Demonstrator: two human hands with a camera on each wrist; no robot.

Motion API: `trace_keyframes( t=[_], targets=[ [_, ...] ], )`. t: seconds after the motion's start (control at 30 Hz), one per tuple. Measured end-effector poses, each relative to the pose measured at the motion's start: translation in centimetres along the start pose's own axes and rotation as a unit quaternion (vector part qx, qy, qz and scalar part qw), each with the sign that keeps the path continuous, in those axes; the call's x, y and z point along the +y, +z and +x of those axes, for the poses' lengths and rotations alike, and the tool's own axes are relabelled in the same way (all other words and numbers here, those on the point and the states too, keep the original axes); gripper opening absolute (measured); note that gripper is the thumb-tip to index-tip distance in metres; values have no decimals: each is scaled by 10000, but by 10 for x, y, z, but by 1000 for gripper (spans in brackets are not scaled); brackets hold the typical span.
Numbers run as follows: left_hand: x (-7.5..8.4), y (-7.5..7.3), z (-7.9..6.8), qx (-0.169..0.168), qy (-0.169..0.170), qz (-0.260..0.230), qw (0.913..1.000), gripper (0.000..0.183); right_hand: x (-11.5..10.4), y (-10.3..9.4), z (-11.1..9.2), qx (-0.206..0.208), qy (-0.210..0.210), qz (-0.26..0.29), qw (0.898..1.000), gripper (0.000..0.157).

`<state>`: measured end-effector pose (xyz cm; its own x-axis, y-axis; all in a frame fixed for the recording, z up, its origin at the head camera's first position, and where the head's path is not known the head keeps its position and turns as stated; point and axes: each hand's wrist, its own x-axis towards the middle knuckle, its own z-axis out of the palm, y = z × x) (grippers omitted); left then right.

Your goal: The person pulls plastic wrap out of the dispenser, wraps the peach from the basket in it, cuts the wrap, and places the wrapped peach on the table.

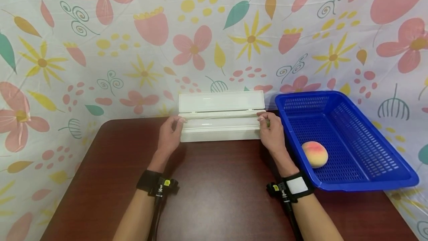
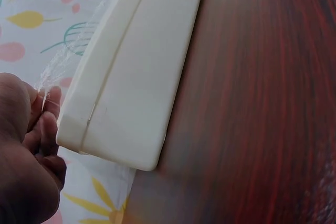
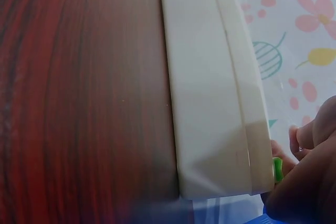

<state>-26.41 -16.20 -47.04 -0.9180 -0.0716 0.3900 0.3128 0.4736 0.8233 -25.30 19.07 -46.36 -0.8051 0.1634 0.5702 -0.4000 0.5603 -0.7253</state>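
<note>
A long white cling film dispenser [image 1: 220,135] lies on the table with its lid [image 1: 221,101] tipped back against the cloth. At its left end, my left hand [image 1: 169,133] pinches the edge of clear cling film [image 2: 65,59] between thumb and fingers. The film looks crinkled near those fingers in the left wrist view. My right hand [image 1: 272,131] pinches at the opposite end of the film, thumb and forefinger by the box's right corner. Beside that hand, a small green piece [image 3: 277,169] sticks out at the dispenser's end, partly hidden by fingers.
To the right stands a blue plastic basket [image 1: 362,186], close by my right forearm, with a peach [image 1: 315,154] inside. A flower-patterned cloth [image 1: 207,29] hangs behind the dark brown table [image 1: 214,196]. Both wrists wear strapped cameras with cables.
</note>
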Motion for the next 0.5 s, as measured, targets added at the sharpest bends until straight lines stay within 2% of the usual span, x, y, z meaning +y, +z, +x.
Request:
trace_keyframes(
  t=[0.27,0.5],
  targets=[
    [1,0,-1,-78,292,-246,9992,26,1,0,1,-35,108,-19,9999,12],
    [-1,0,0,-182,443,-424,9980,18,0,-2,0,-43,233,53,9997,13]
  ],
)
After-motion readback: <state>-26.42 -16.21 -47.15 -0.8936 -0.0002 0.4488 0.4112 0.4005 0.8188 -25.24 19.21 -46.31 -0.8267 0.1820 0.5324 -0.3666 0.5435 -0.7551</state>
